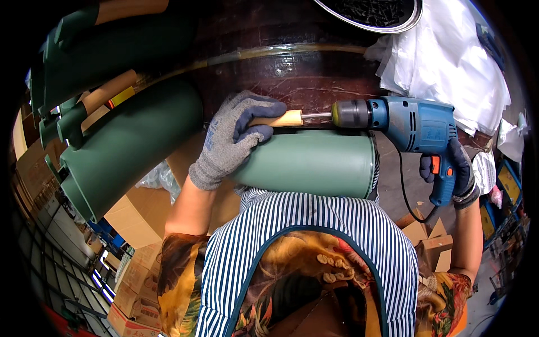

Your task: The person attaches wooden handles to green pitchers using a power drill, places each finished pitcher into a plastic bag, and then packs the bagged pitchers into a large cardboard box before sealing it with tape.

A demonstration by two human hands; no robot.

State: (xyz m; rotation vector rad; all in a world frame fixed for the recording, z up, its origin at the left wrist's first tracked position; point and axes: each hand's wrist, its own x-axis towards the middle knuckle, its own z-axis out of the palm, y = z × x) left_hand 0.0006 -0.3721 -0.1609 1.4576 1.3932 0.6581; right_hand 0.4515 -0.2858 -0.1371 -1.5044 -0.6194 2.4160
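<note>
In a grey and dark-blue work glove, my left hand (229, 137) is closed around a short light wooden handle (289, 118), whose right end sticks out past the fingers. A thin metal bit (317, 115) runs from the drill's chuck to that end; how deep it sits I cannot tell. My gloved right hand (464, 175) grips the blue corded power drill (420, 124) by its handle, level and facing left. Under the wooden handle, a green cylinder (314, 163) lies sideways against my striped apron (314, 208). My left wrist is beside its left end.
Larger dark-green cylinders (140, 135) with brown handles (109, 92) lie at the left. A round metal container of dark screws (377, 12) stands on the dark red table (281, 73) at the back. White plastic bags (443, 53) lie at the right, cardboard boxes (143, 213) at lower left.
</note>
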